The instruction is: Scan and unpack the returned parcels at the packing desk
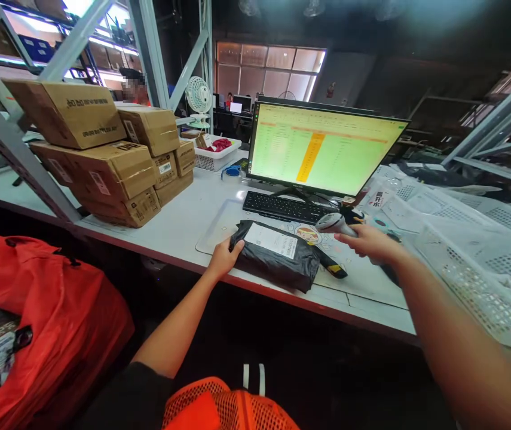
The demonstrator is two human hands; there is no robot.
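A parcel in black plastic (273, 266) lies at the front edge of the desk, a white label (272, 240) on its top. My left hand (226, 258) grips its left end, thumb on top and the other fingers mostly hidden. To the right, above the desk, my right hand (369, 242) is wrapped round the handle of a grey-white barcode scanner (333, 223), whose head points left over the mat. Beside the parcel's right end lies a black and yellow tool handle (333, 267), perhaps a cutter. Behind the parcel sits a black keyboard (286, 207).
A monitor (322, 149) showing a spreadsheet stands behind the keyboard. Stacked cardboard boxes (103, 170) occupy the left side, and white perforated baskets (474, 280) crowd the right. Down at left hangs a red bag (58, 298). A white fan (198, 95) and another person (141, 95) are further back.
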